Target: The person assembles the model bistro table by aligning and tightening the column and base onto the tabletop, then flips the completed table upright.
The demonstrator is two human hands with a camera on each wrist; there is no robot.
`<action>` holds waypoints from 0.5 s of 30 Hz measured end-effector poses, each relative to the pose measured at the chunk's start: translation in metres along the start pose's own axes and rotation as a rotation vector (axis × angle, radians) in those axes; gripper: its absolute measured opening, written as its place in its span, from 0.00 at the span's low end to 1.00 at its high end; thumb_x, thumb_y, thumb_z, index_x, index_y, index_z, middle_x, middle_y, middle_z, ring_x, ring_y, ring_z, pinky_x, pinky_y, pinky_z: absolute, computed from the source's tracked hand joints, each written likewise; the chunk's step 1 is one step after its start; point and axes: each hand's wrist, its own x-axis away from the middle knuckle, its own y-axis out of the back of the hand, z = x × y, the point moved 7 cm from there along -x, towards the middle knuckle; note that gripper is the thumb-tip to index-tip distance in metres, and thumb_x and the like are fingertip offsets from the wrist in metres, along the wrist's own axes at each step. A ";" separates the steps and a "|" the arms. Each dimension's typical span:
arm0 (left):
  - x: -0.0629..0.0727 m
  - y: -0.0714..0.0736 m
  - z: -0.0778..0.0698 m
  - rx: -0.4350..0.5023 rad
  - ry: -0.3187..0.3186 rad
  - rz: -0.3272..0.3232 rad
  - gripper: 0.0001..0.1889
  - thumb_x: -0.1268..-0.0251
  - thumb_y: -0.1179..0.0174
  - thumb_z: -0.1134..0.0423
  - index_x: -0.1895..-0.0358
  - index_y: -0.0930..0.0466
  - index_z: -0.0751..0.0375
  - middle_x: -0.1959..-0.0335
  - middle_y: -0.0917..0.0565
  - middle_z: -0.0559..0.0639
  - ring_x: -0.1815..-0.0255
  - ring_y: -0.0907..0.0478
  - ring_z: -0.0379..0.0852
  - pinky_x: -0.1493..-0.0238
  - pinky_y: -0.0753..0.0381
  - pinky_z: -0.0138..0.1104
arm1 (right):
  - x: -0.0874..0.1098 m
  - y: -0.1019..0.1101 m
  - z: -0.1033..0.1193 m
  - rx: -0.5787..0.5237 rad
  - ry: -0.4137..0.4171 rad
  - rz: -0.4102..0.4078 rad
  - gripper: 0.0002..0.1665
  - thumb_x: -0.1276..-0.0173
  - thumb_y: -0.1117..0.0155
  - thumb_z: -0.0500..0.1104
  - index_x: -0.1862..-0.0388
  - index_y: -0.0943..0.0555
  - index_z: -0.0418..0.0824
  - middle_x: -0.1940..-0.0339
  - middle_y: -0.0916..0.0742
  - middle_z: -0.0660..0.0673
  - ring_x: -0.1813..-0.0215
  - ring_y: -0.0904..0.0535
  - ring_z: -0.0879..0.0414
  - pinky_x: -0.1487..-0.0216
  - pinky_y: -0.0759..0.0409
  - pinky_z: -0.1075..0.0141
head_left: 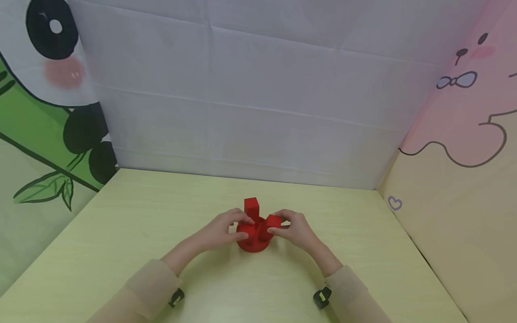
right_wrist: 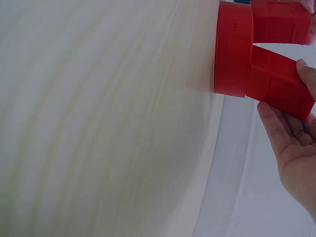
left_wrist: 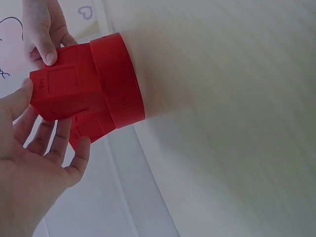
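A round red base (head_left: 253, 247) stands on the table, with several red rectangular blocks rising from it. My left hand (head_left: 220, 229) grips the left block (left_wrist: 66, 85), thumb at its top end and fingers along its side. On the other side, my right hand (head_left: 298, 229) pinches the right block (right_wrist: 279, 81), which leans outward from the base, between thumb and fingers. A further block (head_left: 251, 208) stands upright at the back, taller in the head view than the others. Small raised numbers mark the red pieces. The hands partly cover the blocks' upper ends.
The pale wood-grain table (head_left: 177, 197) runs back to a white cloth wall (head_left: 258, 112). Side panels with cartoon drawings flank it: a green and black one (head_left: 48, 130) at left, a pink and cream one (head_left: 456, 116) at right. Dark straps show under both sleeves.
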 end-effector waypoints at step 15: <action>0.002 0.005 0.005 0.032 -0.016 0.054 0.20 0.37 0.40 0.65 0.41 0.27 0.52 0.42 0.24 0.48 0.41 0.29 0.50 0.45 0.25 0.50 | 0.000 0.002 0.000 -0.026 0.020 -0.008 0.23 0.46 0.26 0.43 0.52 0.20 0.37 0.60 0.16 0.46 0.58 0.19 0.54 0.59 0.17 0.65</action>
